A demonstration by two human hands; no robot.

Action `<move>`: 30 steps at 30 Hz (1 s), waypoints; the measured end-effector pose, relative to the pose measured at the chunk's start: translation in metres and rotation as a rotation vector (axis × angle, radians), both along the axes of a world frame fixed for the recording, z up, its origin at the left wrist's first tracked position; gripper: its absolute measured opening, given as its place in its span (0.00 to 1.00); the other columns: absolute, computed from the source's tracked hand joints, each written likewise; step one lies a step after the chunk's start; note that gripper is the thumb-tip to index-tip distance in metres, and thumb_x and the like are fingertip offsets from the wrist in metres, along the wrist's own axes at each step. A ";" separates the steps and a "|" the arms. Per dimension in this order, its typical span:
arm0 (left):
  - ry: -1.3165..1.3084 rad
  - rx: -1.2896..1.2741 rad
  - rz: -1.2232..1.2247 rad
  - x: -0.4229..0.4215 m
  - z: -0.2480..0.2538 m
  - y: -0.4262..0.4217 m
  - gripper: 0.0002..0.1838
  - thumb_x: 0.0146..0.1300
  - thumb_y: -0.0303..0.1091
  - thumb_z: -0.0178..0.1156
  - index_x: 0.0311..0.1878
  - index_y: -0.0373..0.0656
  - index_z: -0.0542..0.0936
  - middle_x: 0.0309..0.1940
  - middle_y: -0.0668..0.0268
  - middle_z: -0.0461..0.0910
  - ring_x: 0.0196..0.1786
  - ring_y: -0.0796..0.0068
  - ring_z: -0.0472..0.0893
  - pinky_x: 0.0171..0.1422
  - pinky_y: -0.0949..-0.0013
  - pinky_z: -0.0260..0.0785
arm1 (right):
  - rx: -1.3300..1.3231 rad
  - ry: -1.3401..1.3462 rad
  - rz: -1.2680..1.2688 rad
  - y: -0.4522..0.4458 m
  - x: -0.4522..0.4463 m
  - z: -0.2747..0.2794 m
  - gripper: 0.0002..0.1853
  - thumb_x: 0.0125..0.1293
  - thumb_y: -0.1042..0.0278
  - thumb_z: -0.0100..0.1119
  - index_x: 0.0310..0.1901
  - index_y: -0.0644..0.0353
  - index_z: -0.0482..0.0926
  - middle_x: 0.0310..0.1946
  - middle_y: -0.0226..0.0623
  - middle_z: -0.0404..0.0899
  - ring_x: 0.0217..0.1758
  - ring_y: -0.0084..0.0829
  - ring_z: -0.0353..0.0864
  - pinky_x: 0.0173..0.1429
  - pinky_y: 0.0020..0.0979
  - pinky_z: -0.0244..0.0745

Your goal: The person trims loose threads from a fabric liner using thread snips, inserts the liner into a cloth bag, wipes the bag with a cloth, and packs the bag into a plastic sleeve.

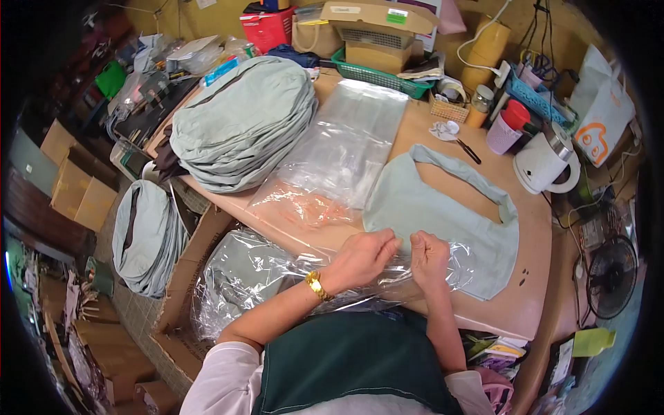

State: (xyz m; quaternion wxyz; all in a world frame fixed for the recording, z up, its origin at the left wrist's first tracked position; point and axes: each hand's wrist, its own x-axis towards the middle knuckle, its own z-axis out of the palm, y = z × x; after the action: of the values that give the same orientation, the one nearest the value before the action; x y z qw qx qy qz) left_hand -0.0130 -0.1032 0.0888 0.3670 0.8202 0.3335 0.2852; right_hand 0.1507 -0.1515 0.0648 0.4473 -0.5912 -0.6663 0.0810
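Brown cardboard boxes [86,190] stand at the far left, and near them a smaller stack of cloth bags [145,242] sits low, beside the counter [536,263]. Right of that stack is an open carton [176,349], with grey-green cloth in shiny clear wrapping [242,277] inside it. Above the carton, on the counter's left part, rises a large pile of cloth bags [242,131], grey-green and folded in many layers.

Flat clear plastic sleeves [353,131] lie just right of the pile, overlapping each other. Behind them, a green basket [380,77] holds a cardboard box [377,55].

At the counter's near edge are the person's 2 hands. The left hand [370,250], with a gold watch [318,285] on its wrist, is closed, fingers pinched on a clear plastic bag [395,274]. The right hand [429,256], close beside it, is closed too, gripping the same plastic, which spreads out to either side of the hands.

1 grey-green cloth bag [415,207] lies flat on the counter just beyond the hands and to their right, its strap loop pointing away from the person. Further right stand a pink cup [503,135], a white kettle [543,162] and, lower down, a dark fan [612,277].
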 end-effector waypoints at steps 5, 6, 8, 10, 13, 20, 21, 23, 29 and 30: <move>-0.581 -0.716 -0.074 0.021 -0.088 0.003 0.20 0.78 0.42 0.46 0.30 0.42 0.75 0.21 0.76 0.70 0.25 0.83 0.67 0.29 0.71 0.61 | 0.175 -0.066 -0.026 0.023 -0.010 -0.013 0.18 0.58 0.68 0.67 0.17 0.57 0.68 0.15 0.42 0.68 0.19 0.44 0.68 0.27 0.41 0.63; -0.505 -0.715 -0.021 0.021 -0.082 -0.001 0.19 0.78 0.42 0.47 0.29 0.44 0.74 0.22 0.78 0.68 0.27 0.87 0.66 0.29 0.72 0.61 | 0.251 -0.127 -0.021 0.028 -0.011 -0.015 0.18 0.57 0.66 0.69 0.17 0.57 0.68 0.15 0.42 0.68 0.17 0.44 0.67 0.26 0.40 0.62; -0.425 -0.724 0.018 0.023 -0.071 -0.008 0.19 0.78 0.42 0.47 0.29 0.45 0.74 0.24 0.81 0.67 0.29 0.90 0.65 0.30 0.74 0.60 | 0.318 -0.192 -0.031 0.029 -0.012 -0.018 0.19 0.57 0.65 0.70 0.17 0.57 0.69 0.14 0.42 0.67 0.16 0.43 0.66 0.25 0.39 0.61; -0.536 -0.732 0.111 0.032 -0.053 -0.012 0.24 0.79 0.45 0.45 0.27 0.39 0.71 0.23 0.75 0.69 0.30 0.87 0.65 0.32 0.73 0.62 | 0.252 -0.102 -0.090 0.027 -0.012 -0.015 0.16 0.60 0.71 0.66 0.18 0.59 0.70 0.15 0.43 0.68 0.17 0.42 0.65 0.25 0.39 0.61; -0.764 -0.863 -0.033 0.035 -0.062 -0.004 0.25 0.78 0.48 0.46 0.28 0.39 0.72 0.24 0.74 0.69 0.31 0.87 0.65 0.32 0.72 0.62 | 0.405 -0.046 0.135 0.015 -0.039 0.005 0.18 0.61 0.70 0.66 0.18 0.60 0.69 0.15 0.43 0.67 0.17 0.44 0.64 0.25 0.39 0.60; -0.026 -0.516 -0.094 -0.028 0.000 0.014 0.12 0.69 0.35 0.63 0.30 0.42 0.78 0.26 0.76 0.75 0.31 0.88 0.71 0.37 0.76 0.67 | -0.130 0.316 -0.076 0.010 0.025 -0.024 0.17 0.60 0.67 0.72 0.22 0.62 0.73 0.14 0.35 0.66 0.18 0.21 0.66 0.28 0.26 0.63; -0.024 -0.518 -0.101 -0.032 -0.005 0.019 0.12 0.69 0.35 0.63 0.30 0.42 0.78 0.26 0.76 0.75 0.31 0.88 0.71 0.37 0.76 0.67 | -0.197 0.452 -0.022 0.007 0.023 -0.011 0.16 0.61 0.68 0.71 0.22 0.63 0.73 0.14 0.34 0.66 0.19 0.18 0.64 0.28 0.25 0.62; -0.378 -0.495 0.055 -0.034 -0.021 0.027 0.08 0.64 0.31 0.68 0.32 0.39 0.79 0.25 0.74 0.78 0.30 0.88 0.73 0.34 0.78 0.67 | -0.265 0.587 0.029 0.003 0.017 -0.005 0.15 0.62 0.68 0.70 0.23 0.63 0.73 0.14 0.33 0.66 0.21 0.16 0.63 0.27 0.24 0.62; -0.236 -0.533 0.155 -0.029 -0.020 0.018 0.14 0.70 0.37 0.61 0.29 0.38 0.79 0.21 0.75 0.76 0.26 0.89 0.71 0.29 0.76 0.64 | -0.190 0.303 -0.109 -0.014 0.016 0.002 0.14 0.63 0.72 0.67 0.23 0.63 0.74 0.13 0.32 0.68 0.18 0.22 0.65 0.27 0.26 0.64; -0.166 -0.505 0.171 -0.026 -0.024 0.016 0.19 0.72 0.42 0.59 0.27 0.38 0.78 0.20 0.75 0.74 0.25 0.89 0.70 0.28 0.75 0.62 | -0.158 0.150 -0.160 -0.014 0.014 0.002 0.14 0.62 0.72 0.67 0.21 0.62 0.73 0.13 0.32 0.68 0.17 0.27 0.66 0.28 0.29 0.65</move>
State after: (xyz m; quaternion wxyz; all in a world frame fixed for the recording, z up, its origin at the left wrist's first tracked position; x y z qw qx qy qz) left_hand -0.0393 -0.0874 0.0649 0.5605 0.6454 0.4311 0.2890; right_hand 0.1650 -0.1659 0.0669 0.4529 -0.6681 -0.5732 0.1413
